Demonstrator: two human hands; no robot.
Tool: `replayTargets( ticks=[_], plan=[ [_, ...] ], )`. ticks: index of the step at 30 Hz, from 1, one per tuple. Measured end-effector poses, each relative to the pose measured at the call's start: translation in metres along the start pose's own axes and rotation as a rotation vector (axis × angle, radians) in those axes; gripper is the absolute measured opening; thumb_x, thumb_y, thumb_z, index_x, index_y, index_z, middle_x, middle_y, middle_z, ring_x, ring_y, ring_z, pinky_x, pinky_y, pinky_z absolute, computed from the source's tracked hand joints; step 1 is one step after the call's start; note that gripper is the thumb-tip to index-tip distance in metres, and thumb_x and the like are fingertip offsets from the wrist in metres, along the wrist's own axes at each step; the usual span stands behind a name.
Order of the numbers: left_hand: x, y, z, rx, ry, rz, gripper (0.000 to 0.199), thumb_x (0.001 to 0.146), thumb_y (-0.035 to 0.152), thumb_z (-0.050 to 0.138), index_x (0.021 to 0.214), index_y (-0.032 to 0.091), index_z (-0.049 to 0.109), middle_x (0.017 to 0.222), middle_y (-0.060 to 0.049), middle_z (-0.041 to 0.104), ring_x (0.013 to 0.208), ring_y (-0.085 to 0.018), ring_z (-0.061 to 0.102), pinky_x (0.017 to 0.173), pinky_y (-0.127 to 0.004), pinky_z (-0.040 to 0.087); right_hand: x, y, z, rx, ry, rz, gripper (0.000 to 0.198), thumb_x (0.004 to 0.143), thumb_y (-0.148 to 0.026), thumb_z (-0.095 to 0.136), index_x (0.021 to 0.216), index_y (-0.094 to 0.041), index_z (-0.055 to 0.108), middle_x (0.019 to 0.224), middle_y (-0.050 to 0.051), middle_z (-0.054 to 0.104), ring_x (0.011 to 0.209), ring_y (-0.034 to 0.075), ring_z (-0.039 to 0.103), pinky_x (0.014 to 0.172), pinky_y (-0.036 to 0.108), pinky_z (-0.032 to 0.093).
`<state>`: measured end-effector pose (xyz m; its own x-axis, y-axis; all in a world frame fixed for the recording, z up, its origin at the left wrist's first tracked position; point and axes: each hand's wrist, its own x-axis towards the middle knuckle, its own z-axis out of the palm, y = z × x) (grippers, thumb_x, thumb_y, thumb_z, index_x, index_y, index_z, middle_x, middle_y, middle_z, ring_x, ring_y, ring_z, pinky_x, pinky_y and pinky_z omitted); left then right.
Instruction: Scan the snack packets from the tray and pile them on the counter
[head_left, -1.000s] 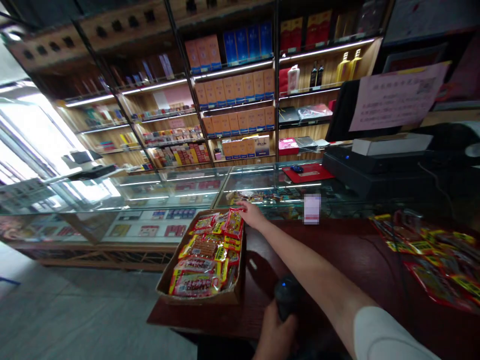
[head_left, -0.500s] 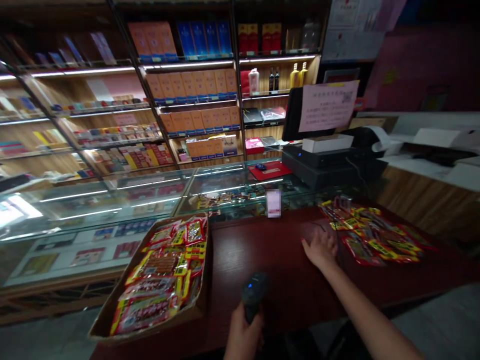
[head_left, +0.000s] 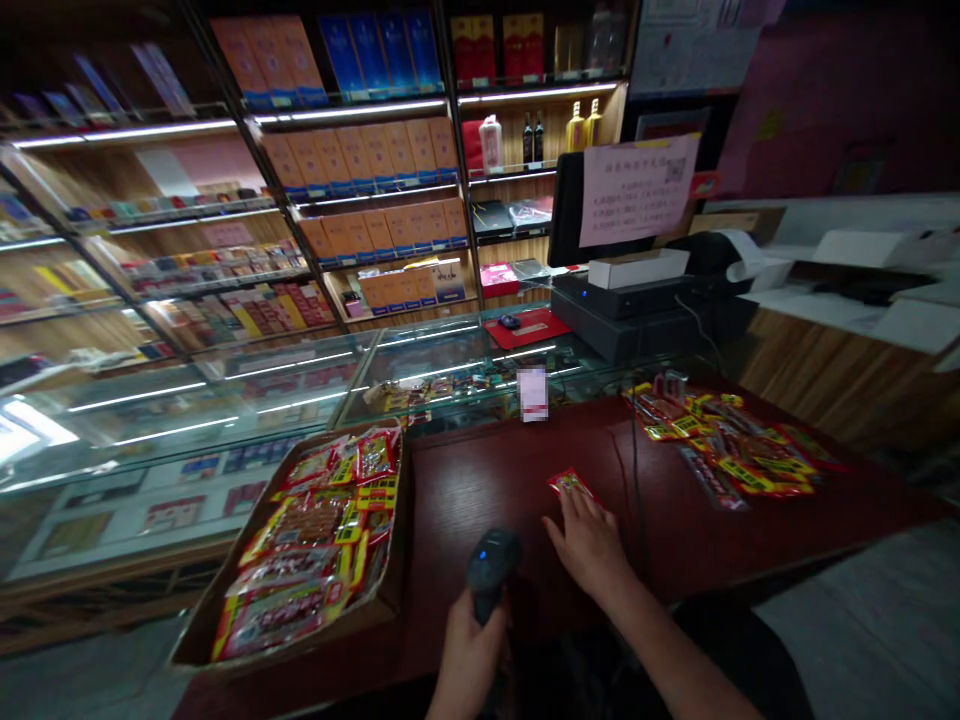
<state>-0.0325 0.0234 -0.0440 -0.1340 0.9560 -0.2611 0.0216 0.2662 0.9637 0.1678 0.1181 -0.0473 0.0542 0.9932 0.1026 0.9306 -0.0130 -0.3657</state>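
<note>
A dark handheld barcode scanner (head_left: 491,562) with a small blue light is gripped by its handle in my left hand (head_left: 471,640), above the front of the dark red table (head_left: 465,470). Under the fingers of my right hand (head_left: 592,545) is a small red-and-yellow snack packet (head_left: 566,480), which they hold against the tabletop. Part of this packet is hidden by the fingers. To the right lies a loose pile of similar snack packets (head_left: 750,450). On the left stands an open cardboard box (head_left: 391,590) filled with more of them.
Behind the table runs a glass display counter (head_left: 300,375). A small pale card (head_left: 533,393) stands at the table's back edge. Beyond it are a red mat (head_left: 536,330) with a mouse, and a monitor (head_left: 566,215). A thin cable (head_left: 636,455) crosses the table right of my hand.
My right hand has moved left and nearer to me, and a snack packet now lies under its fingers. One packet is gone from the pile's near left edge. The view has shifted slightly.
</note>
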Motion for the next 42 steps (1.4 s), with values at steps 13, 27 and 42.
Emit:
replayTargets(
  ticks=[13,27,42],
  plan=[
    [-0.001,-0.005,-0.002,0.029,-0.055,0.022,0.025,0.071,0.036,0.066,0.083,0.015,0.061,0.050,0.006,0.052,0.038,-0.011,0.048,0.038,-0.020,0.035,0.046,0.027,0.001,0.699,-0.193,0.112,0.018,0.092,-0.035,0.073,0.097,-0.018,0.073,0.092,0.001,0.077,0.087,0.019,0.073,0.089,0.041,0.057],
    [-0.005,-0.006,-0.008,0.096,-0.129,0.059,0.019,0.075,0.033,0.066,0.080,0.015,0.061,0.053,0.005,0.053,0.042,-0.010,0.048,0.043,-0.020,0.036,0.032,0.002,0.049,1.429,0.143,0.274,0.036,0.096,-0.048,0.064,0.115,-0.017,0.067,0.100,0.004,0.077,0.087,0.018,0.075,0.083,0.040,0.060],
    [-0.006,0.002,0.003,0.010,-0.039,-0.003,0.019,0.074,0.032,0.063,0.083,0.017,0.058,0.050,0.007,0.050,0.038,-0.010,0.047,0.038,-0.019,0.035,0.044,-0.037,0.020,1.458,-0.055,0.248,0.030,0.096,-0.039,0.065,0.117,-0.018,0.065,0.099,0.003,0.075,0.079,0.016,0.072,0.075,0.035,0.061]
  ],
)
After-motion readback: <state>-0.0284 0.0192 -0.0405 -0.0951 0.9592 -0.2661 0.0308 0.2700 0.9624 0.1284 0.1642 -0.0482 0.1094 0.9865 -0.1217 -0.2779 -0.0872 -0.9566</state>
